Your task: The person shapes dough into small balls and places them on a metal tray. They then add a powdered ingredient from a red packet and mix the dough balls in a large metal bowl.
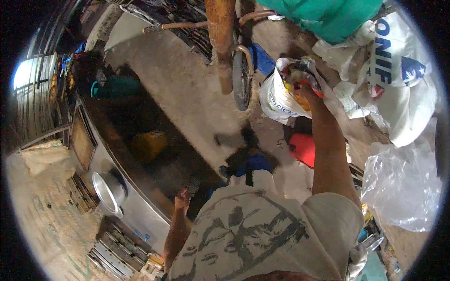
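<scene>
Dusty concrete floor (187,89), right hand (304,89) in crinkled white sack (276,100)

Around us a dusty concrete floor (187,89), a steel cabinet (136,210) (dim inside), daylight through a slatted wall (28,93), a rusty wheeled cart (225,42).

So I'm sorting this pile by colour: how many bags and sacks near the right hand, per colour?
White sacks: 2, one at the right hand, one far right
Green bag: 1
Clear plastic bag: 1
Total: 4
</scene>
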Demonstrator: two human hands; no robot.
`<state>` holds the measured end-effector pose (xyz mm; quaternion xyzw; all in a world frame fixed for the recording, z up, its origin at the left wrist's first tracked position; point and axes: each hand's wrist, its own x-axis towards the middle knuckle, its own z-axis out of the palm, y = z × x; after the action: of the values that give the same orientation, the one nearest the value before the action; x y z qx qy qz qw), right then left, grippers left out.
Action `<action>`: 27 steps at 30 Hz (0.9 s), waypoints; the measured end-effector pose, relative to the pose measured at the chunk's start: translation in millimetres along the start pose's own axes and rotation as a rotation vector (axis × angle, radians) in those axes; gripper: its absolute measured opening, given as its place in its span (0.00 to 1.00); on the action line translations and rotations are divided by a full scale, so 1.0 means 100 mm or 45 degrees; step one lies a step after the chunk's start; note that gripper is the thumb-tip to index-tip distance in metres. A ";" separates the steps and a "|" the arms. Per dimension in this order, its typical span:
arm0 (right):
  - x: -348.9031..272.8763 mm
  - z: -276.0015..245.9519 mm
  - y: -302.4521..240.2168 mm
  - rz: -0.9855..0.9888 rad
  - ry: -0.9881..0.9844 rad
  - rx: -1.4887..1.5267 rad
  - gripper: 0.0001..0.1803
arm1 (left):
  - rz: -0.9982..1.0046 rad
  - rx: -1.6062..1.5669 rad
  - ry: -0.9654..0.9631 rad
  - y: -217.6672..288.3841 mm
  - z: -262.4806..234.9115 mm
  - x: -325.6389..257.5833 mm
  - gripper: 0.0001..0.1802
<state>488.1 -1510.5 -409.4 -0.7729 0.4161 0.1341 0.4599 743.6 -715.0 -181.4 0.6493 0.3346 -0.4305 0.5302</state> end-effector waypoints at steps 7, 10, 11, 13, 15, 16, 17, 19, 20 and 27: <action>0.07 0.08 -0.17 0.005 -0.091 -0.354 0.16 | 0.107 0.558 0.037 0.14 0.52 -0.17 0.31; 0.19 0.18 -0.13 0.019 -0.105 -0.371 0.16 | 0.056 0.522 0.068 0.21 0.73 -0.25 0.34; 0.22 0.21 -0.11 0.024 -0.107 -0.374 0.16 | 0.027 0.641 0.089 0.25 0.79 -0.26 0.35; 0.29 0.28 -0.09 0.039 -0.104 -0.370 0.16 | 0.010 0.753 0.095 0.29 0.91 -0.29 0.36; 0.35 0.34 -0.08 0.042 -0.098 -0.374 0.16 | 0.045 0.719 0.067 0.28 1.00 -0.29 0.35; 0.38 0.38 -0.08 0.040 -0.091 -0.380 0.16 | 0.012 0.759 0.155 0.27 1.03 -0.28 0.35; 0.41 0.40 -0.07 0.049 -0.074 -0.390 0.16 | -0.021 0.798 0.242 0.25 1.04 -0.27 0.35; 0.45 0.44 -0.08 0.057 -0.057 -0.410 0.16 | -0.031 0.761 0.370 0.22 0.99 -0.24 0.35; 0.47 0.45 -0.10 0.064 -0.040 -0.419 0.16 | -0.007 0.686 0.410 0.21 0.92 -0.23 0.37; 0.06 0.28 -0.63 -0.054 0.166 -0.584 0.16 | 0.054 0.151 0.153 -0.21 -0.22 -0.74 0.39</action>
<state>544.8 -1476.2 -389.9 -0.8728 0.3871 0.1652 0.2470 699.3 -687.2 -120.8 0.7111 0.3259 -0.3987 0.4787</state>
